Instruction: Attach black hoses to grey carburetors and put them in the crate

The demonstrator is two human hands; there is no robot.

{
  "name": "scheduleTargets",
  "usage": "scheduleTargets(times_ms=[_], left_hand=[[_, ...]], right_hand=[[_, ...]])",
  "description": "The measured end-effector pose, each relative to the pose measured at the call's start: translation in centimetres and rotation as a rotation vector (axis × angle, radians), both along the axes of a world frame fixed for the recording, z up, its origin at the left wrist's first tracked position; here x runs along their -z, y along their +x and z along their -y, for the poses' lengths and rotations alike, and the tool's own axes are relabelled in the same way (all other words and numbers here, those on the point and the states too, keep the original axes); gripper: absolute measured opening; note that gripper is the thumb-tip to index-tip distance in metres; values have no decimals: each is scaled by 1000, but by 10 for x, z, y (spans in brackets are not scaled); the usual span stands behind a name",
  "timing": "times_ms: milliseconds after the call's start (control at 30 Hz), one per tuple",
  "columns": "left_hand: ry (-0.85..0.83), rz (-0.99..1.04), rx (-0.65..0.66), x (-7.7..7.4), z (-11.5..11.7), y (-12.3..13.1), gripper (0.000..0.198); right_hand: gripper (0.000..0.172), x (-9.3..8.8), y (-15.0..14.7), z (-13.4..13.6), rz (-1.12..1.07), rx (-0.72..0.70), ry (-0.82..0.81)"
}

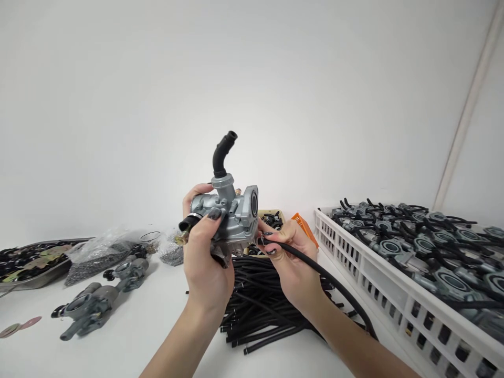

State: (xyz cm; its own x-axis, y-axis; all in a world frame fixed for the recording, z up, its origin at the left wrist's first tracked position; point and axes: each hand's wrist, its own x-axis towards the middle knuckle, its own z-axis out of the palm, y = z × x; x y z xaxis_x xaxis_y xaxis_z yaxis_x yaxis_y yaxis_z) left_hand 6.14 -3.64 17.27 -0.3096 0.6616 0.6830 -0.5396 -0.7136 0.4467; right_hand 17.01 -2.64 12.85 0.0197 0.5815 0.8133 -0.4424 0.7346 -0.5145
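My left hand [207, 257] is wrapped around a grey metal carburetor [232, 212], holding it up in front of me. A bent black rubber elbow [222, 152] sticks up from its top. My right hand [289, 262] pinches the end of a thin black rubber hose [334, 283] and presses it against the carburetor's lower right side. The hose trails down past my right forearm.
A pile of cut black hoses [260, 304] lies on the white table below my hands. A white slotted crate [394, 283] full of finished carburetors stands at the right. Two bare carburetor bodies [98, 299], bags of small parts [98, 252] and a metal tray [31, 265] lie at the left.
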Motion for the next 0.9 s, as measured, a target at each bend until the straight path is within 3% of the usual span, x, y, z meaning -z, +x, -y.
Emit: scheduleTargets(times_ms=[300,500,633,900], left_hand=[[-172,-66,39,1,-8,-4,29],[-157,-104,90,1,-10,-8,37],[-131,-121,115,0,-10,-7,42],[-129,-154,139,7,-13,-7,38]], right_hand=[[21,-5,11,-8,117,105,-19],[14,-18,35,-7,323,-9,-109],[29,-19,33,-7,162,126,-222],[35,-19,27,-9,-150,56,-466]])
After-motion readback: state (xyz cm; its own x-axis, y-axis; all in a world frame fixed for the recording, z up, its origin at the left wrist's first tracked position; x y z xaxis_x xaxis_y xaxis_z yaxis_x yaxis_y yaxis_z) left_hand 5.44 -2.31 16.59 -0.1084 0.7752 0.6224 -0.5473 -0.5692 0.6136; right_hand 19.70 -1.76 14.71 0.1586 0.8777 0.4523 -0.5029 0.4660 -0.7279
